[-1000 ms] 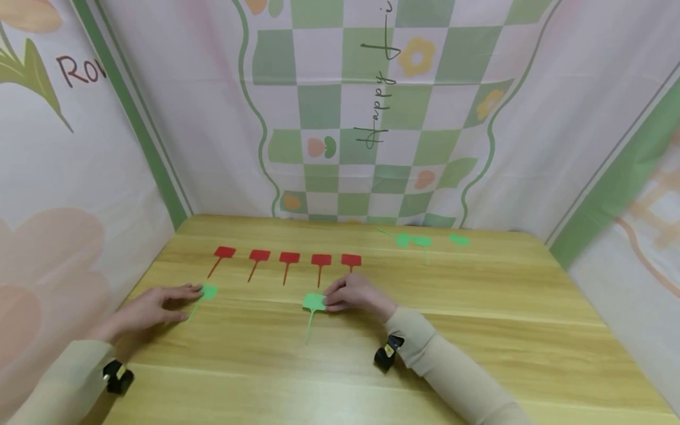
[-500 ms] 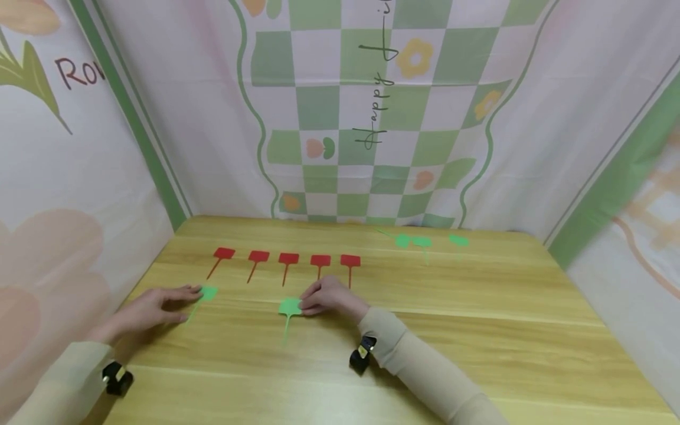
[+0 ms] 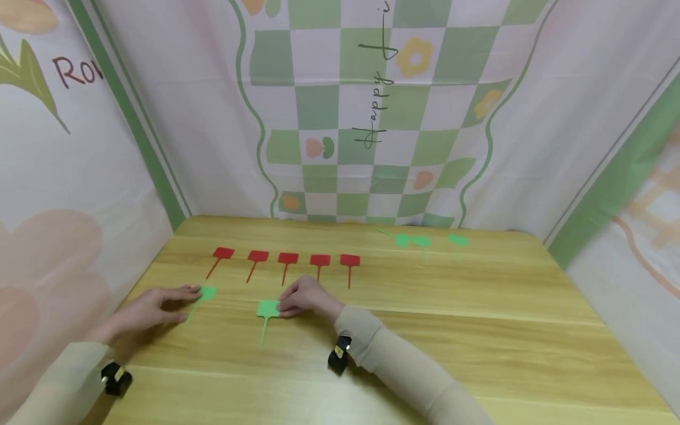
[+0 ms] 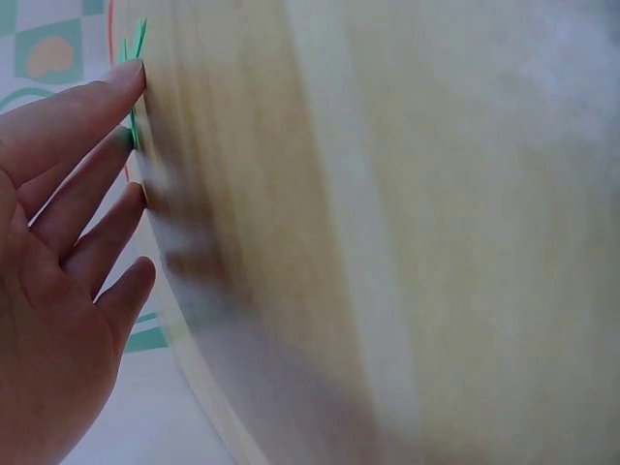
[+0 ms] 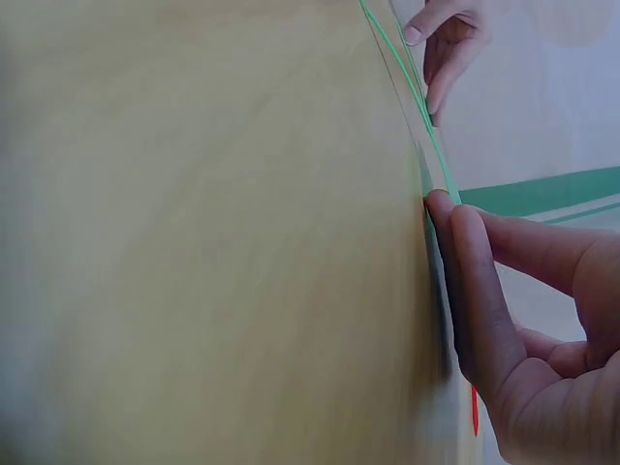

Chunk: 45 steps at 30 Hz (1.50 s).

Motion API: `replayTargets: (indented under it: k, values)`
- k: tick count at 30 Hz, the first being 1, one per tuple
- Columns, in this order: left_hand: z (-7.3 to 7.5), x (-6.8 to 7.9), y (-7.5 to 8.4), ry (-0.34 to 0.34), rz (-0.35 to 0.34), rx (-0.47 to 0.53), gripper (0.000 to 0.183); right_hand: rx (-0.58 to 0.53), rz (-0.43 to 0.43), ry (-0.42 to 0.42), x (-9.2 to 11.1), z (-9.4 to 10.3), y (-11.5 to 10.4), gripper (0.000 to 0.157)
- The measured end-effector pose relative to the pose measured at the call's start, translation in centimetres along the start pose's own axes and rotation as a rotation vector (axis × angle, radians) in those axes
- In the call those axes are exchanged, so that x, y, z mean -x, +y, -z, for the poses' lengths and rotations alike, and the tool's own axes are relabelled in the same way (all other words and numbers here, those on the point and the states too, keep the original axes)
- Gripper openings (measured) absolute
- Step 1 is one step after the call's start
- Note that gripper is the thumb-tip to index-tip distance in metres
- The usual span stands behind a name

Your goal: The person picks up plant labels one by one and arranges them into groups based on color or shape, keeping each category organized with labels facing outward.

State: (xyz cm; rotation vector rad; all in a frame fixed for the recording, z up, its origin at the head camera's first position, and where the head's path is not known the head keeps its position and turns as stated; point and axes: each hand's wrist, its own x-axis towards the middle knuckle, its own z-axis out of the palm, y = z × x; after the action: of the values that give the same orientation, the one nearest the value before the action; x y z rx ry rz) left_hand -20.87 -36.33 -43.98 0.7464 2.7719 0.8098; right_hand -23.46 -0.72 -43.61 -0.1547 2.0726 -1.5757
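Note:
My right hand [image 3: 309,297] pinches the right edge of a green cable-tie tag [image 3: 268,309], a flat rectangle with a thin tail pointing toward me. In the right wrist view, thumb and fingertips of the right hand [image 5: 533,320] meet on the tag, seen edge-on, low over the table. At the left, the fairly straight fingers of my left hand [image 3: 154,309] touch the left edge of another green tag [image 3: 208,293] lying on the table. The left wrist view shows the left hand's spread fingers [image 4: 77,203] against the tabletop. Several red tags [image 3: 288,258] lie in a row behind both hands.
Three more green tags [image 3: 421,241] lie near the back edge at the right. The wooden table [image 3: 451,354] is enclosed by patterned cloth [image 3: 223,147] at the back and sides.
My right hand has moved left with the green tag, bringing it closer to the tag at my left hand. The left hand has stayed in place.

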Motion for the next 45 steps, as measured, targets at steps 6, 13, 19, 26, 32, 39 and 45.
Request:
replayTargets:
  k: [6,13,19,26,32,39,45]
  values:
    - [0.0,0.0,0.2,-0.002,-0.005,-0.003,0.051,0.010,-0.011,0.016,-0.5,-0.9,-0.3,0.010]
    - [0.1,0.0,0.4,-0.001,-0.006,-0.003,0.051,0.014,-0.031,0.055,-1.0,-1.8,-0.7,0.010]
    - [0.1,0.0,0.5,-0.011,0.005,0.020,0.051,-0.001,-0.007,0.058,-1.4,-2.4,-0.8,0.011]
    - [0.1,0.1,0.5,-0.018,0.015,0.017,0.051,0.023,0.024,0.083,-1.7,-2.9,-0.9,0.011]
    - [0.2,0.0,0.6,-0.012,0.021,0.017,0.052,0.038,0.026,0.123,-2.1,-3.6,-1.1,0.008]
    - [0.2,0.1,0.9,-0.013,0.025,0.023,0.052,0.071,0.008,0.181,-2.4,-4.5,-1.5,0.006]
    - [0.3,0.2,1.1,-0.017,0.026,0.037,0.052,0.081,0.007,0.195,-2.4,-4.9,-1.8,0.007]
